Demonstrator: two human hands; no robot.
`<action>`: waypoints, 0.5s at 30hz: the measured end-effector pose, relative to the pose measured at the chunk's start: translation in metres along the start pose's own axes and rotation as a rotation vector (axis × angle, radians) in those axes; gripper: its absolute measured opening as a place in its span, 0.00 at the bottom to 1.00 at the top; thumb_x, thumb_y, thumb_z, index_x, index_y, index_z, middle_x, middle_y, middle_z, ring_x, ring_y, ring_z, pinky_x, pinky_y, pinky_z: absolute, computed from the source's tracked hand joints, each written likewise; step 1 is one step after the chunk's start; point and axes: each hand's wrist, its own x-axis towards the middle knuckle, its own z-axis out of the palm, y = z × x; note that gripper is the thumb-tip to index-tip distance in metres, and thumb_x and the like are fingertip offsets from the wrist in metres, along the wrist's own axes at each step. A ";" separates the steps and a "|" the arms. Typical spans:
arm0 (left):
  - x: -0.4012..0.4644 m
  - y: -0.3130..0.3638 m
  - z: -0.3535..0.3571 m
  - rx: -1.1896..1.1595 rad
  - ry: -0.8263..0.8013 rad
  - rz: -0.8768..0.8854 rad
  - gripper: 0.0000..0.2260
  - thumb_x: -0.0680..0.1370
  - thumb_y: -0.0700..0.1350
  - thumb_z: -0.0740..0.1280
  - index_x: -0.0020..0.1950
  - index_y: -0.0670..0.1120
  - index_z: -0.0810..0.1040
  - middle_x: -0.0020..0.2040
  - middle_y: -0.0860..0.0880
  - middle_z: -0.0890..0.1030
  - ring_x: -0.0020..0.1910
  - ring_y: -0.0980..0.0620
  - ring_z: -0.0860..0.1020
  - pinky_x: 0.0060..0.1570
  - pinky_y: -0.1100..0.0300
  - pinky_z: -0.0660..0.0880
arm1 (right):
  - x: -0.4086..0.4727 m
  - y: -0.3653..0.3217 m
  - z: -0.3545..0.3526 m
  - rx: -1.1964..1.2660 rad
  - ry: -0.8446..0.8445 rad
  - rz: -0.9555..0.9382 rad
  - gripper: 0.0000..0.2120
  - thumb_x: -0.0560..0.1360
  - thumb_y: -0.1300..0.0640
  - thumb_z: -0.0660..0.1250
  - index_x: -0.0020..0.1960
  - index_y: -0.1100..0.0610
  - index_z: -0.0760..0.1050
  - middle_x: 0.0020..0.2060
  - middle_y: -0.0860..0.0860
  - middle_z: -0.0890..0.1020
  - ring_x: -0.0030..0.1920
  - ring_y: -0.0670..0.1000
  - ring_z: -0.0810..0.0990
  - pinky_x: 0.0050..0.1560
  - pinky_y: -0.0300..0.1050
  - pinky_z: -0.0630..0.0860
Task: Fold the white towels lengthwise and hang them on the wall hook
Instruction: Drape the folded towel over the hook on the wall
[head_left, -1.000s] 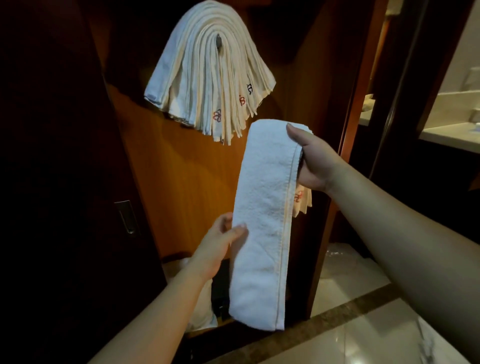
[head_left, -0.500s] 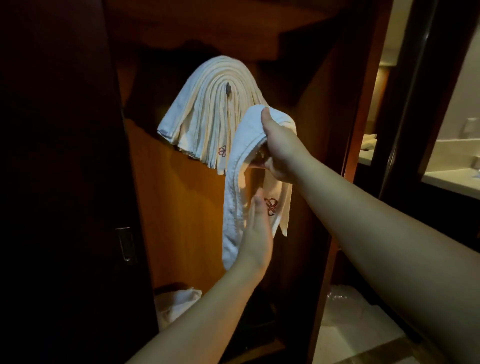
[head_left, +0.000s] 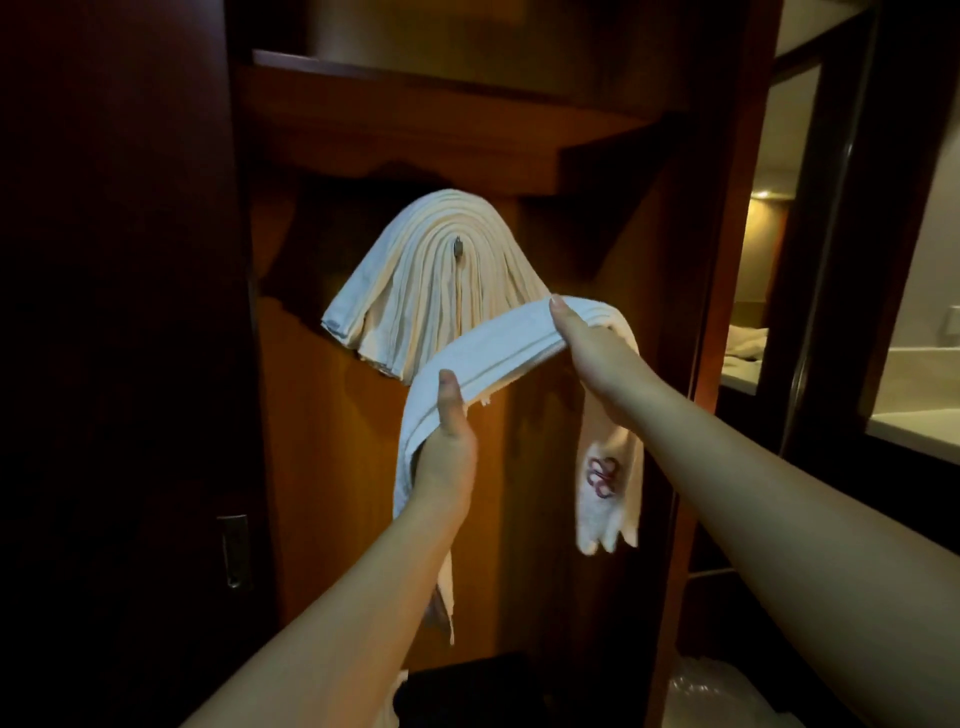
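- Two bare forearms reach forward and up from the bottom edge into an open wooden closet.
- The left hand (head_left: 448, 457) grasps the folded white towel (head_left: 498, 353) at its lower left bend, thumb laid on the near face and fingers hidden behind the cloth.
- The right hand (head_left: 587, 348) grasps the same towel higher and to the right, thumb on top of the fold, the other fingers out of sight underneath.
- Between the hands the towel stretches as a slanted band; its left end hangs down behind the left wrist, and its right end drops past the right wrist, showing a red embroidered logo (head_left: 601, 477) near the bottom.
- The towel is held in the air just in front of and below the hanging towel stack (head_left: 415, 291); I cannot tell whether they touch.
- That stack drapes in many layers over a small metal wall hook (head_left: 458, 246) on the closet's back panel (head_left: 332, 467).
- A wooden shelf (head_left: 415, 124) spans above the hook.
- A dark door with a recessed metal pull (head_left: 232, 551) stands at left.
- Far right, a pale worktop (head_left: 914, 426) lies in the next room.
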 end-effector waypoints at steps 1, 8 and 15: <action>0.002 0.007 -0.002 -0.070 -0.004 0.036 0.48 0.59 0.85 0.57 0.72 0.60 0.72 0.64 0.56 0.77 0.62 0.55 0.73 0.63 0.57 0.67 | 0.003 0.003 -0.003 -0.026 0.010 0.017 0.39 0.73 0.26 0.57 0.70 0.53 0.73 0.64 0.50 0.77 0.62 0.52 0.75 0.68 0.51 0.69; 0.062 0.059 -0.012 -0.121 -0.056 0.157 0.11 0.79 0.56 0.63 0.59 0.55 0.76 0.54 0.55 0.77 0.50 0.61 0.72 0.48 0.62 0.67 | 0.042 0.012 -0.009 -0.109 0.079 -0.005 0.31 0.77 0.29 0.56 0.67 0.51 0.75 0.59 0.51 0.76 0.54 0.51 0.73 0.57 0.46 0.63; 0.132 0.104 -0.026 -0.032 -0.116 0.263 0.20 0.73 0.59 0.71 0.61 0.51 0.79 0.60 0.46 0.81 0.60 0.47 0.79 0.56 0.49 0.77 | 0.109 0.000 0.012 -0.146 0.135 -0.104 0.23 0.78 0.28 0.53 0.40 0.45 0.74 0.39 0.43 0.76 0.41 0.40 0.73 0.42 0.40 0.65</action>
